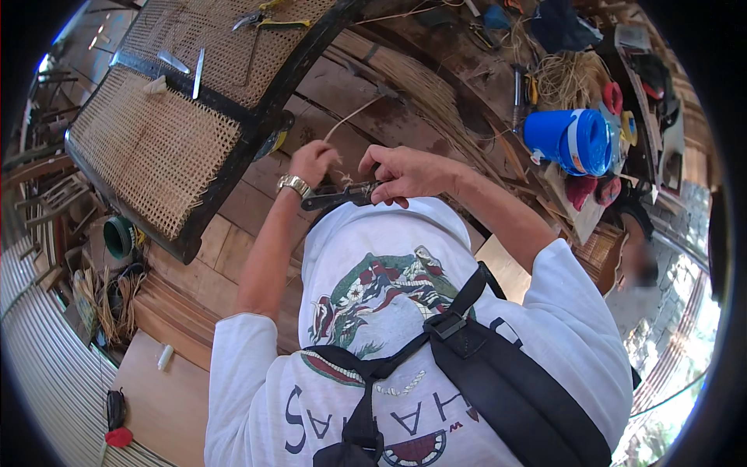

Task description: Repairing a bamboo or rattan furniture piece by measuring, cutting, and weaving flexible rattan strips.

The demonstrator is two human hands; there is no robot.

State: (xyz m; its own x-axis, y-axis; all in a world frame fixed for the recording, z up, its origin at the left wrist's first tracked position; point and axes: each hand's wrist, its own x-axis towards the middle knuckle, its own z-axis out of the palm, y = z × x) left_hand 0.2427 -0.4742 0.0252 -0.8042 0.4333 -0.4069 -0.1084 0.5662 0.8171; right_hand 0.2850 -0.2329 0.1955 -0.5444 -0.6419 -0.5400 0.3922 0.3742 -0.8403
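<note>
My left hand (pixel 313 162), with a metal watch on its wrist, is closed round a thin pale cane strand (pixel 350 118). The strand runs up and away toward the floorboards, and a short curled piece shows beside my fingers. At my lap, my right hand (pixel 411 173) has its thumb and curled fingers at the end of a dark metal hand tool (pixel 341 196), which looks like pliers. The tool's other end reaches below my left wrist. To the left stands a dark wooden chair frame (pixel 247 144) with woven cane panels (pixel 152 148); frayed ends show along one panel edge.
Yellow-handled pliers (pixel 284 25), a knife-like blade (pixel 198 74) and a pale peg (pixel 155 86) lie on the chair. Long cane strands (pixel 412 74) lie on the floorboards ahead. A blue bucket (pixel 564 140) stands at right; a green container (pixel 118 237) is at left.
</note>
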